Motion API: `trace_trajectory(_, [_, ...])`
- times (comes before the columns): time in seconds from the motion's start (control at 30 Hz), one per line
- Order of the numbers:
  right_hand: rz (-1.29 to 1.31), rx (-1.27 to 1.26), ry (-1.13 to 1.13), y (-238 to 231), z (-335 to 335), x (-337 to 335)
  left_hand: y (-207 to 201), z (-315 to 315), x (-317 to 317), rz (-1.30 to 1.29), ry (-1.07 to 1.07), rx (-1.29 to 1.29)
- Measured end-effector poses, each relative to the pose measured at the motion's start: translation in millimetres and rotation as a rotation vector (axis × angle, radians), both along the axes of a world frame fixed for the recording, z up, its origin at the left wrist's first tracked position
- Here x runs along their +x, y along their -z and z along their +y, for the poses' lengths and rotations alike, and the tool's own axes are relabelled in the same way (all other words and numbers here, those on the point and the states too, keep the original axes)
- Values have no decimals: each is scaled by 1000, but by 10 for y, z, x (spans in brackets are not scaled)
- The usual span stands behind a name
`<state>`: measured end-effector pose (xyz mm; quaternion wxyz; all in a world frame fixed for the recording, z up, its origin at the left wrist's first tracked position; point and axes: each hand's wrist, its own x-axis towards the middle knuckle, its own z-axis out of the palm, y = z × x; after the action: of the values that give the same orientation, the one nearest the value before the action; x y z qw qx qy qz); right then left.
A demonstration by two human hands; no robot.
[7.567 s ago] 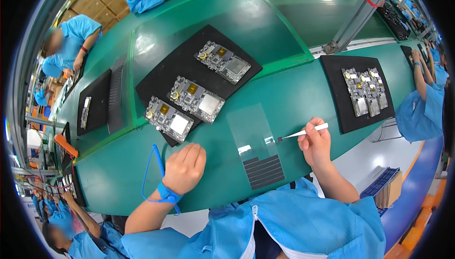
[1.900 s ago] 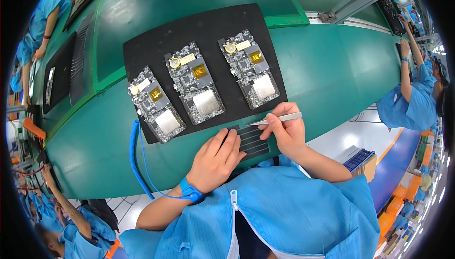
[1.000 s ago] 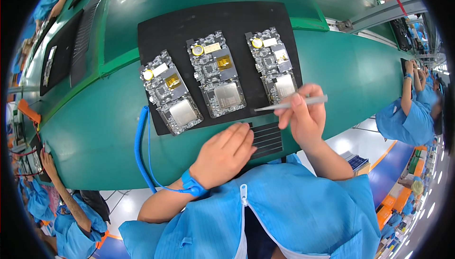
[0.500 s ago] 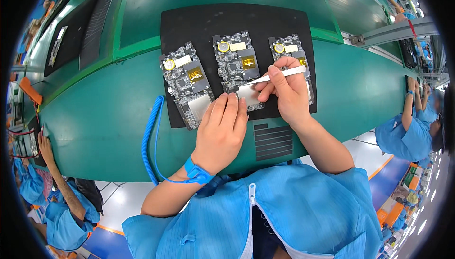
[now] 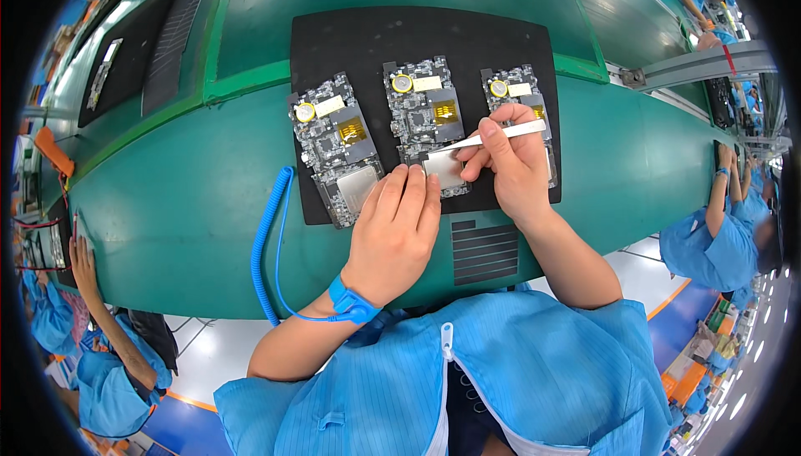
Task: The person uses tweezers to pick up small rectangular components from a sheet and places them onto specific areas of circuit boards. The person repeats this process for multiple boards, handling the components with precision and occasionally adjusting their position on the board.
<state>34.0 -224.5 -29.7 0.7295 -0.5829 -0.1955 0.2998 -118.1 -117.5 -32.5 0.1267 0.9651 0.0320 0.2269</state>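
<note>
Three circuit boards lie side by side on a black mat: the left board (image 5: pixel 319 141), the middle board (image 5: pixel 410 115) and the right board (image 5: pixel 521 76). Each carries a round yellow-rimmed cell, a pale label and amber tape. My left hand (image 5: pixel 390 231) rests with its fingers stretched out, fingertips on the lower end of the middle board. White tweezers (image 5: pixel 524 128) are pinched in my right hand (image 5: pixel 519 160), their tip at the upper edge of that board's silver metal plate (image 5: pixel 445 169). My right hand partly covers the right board.
The black mat (image 5: pixel 334 35) lies on a green bench (image 5: pixel 167 231). A blue coiled cord (image 5: pixel 265 243) runs to the wristband (image 5: pixel 350 302) on my left wrist. Near the front edge is a black slatted patch (image 5: pixel 486 254). People in blue work at both sides.
The whole scene sits slightly further right in the picture. Both hands and the tweezers keep nearly the same place over the middle board.
</note>
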Motion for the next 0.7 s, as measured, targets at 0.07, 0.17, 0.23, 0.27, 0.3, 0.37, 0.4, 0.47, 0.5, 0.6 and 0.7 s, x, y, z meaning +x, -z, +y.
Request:
trace_trajectory(0.07, [-2, -5, 8, 1, 8, -5, 5, -4, -1, 3, -4, -7])
trace_trajectory(0.17, [-9, -4, -6, 3, 0, 4, 4, -11, 5, 2, -8, -31])
trace_trajectory(0.23, [-7, -1, -8, 2, -2, 2, -20, -9, 25, -2, -7, -53])
trace_trajectory(0.27, [-6, 1, -10, -1, -3, -1, -27, -4, 37, 9, 0, -75])
trace_trajectory(0.3, [-21, -7, 0, -2, -3, -8, -31, 2, 50, 20, 7, -97])
trace_trajectory(0.37, [-52, -23, 19, -8, -7, -39, -56, 4, 58, 45, 14, -135])
trace_trajectory(0.4, [-196, -36, 21, 17, -27, -67, -79, 0, 62, 58, 12, -153])
trace_trajectory(0.47, [-485, -62, 24, 89, -78, -133, -123, 7, 72, 86, 18, -179])
trace_trajectory(0.5, [-681, -34, 7, 76, -79, -133, -145, 18, 82, 99, 21, -191])
trace_trajectory(0.6, [-1041, 51, -49, 58, -111, -130, -173, 11, 73, 129, 21, -226])
trace_trajectory(0.7, [-910, -3, -75, 104, -124, -128, -136, -47, -7, 99, -14, -213])
